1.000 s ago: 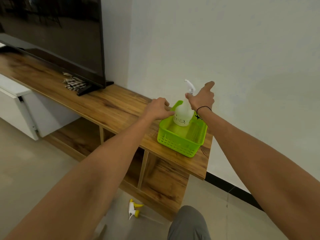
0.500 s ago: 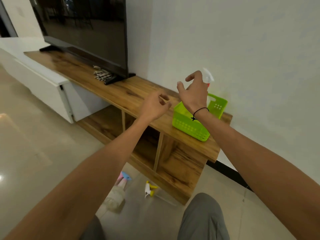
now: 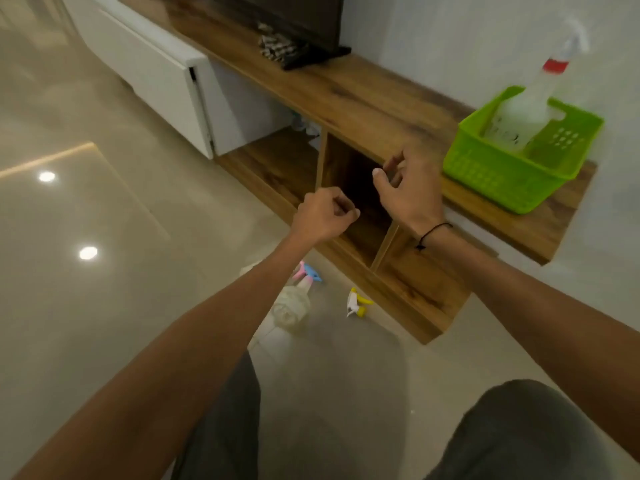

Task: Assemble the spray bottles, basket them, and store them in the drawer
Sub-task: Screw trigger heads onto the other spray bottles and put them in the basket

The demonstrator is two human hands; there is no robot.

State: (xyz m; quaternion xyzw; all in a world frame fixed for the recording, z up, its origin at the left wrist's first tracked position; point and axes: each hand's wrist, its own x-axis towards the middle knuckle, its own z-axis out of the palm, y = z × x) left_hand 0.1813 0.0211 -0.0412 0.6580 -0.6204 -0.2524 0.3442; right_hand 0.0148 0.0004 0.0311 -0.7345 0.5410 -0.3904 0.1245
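Along the wooden TV unit (image 3: 363, 95), at its right end, the green basket (image 3: 512, 174) is seen standing with one assembled spray bottle (image 3: 526, 109) upright inside it, its red collar and white trigger head showing above the rim. A second earlier that bottle was being steadied in the basket by both hands; since then it has been released, and the view has been swung down toward the floor. Both hands have been drawn back from the basket and are now held in front of the open shelf compartments, well apart from the bottle. The right hand (image 3: 408, 192) is seen with fingers loosely curled and thumb raised, and nothing is held in it; the left hand (image 3: 322, 216) is curled more tightly, and nothing is gripped there either. On the floor below, a clear bottle with a pink and blue head (image 3: 294, 299) is lying on its side, and just beside it a loose yellow and white trigger head (image 3: 356, 303) is lying apart. One bottle can thus be judged basketed, and the floor pieces are probably to be picked up next. The white drawer (image 3: 145, 71) further left has not yet been loaded.
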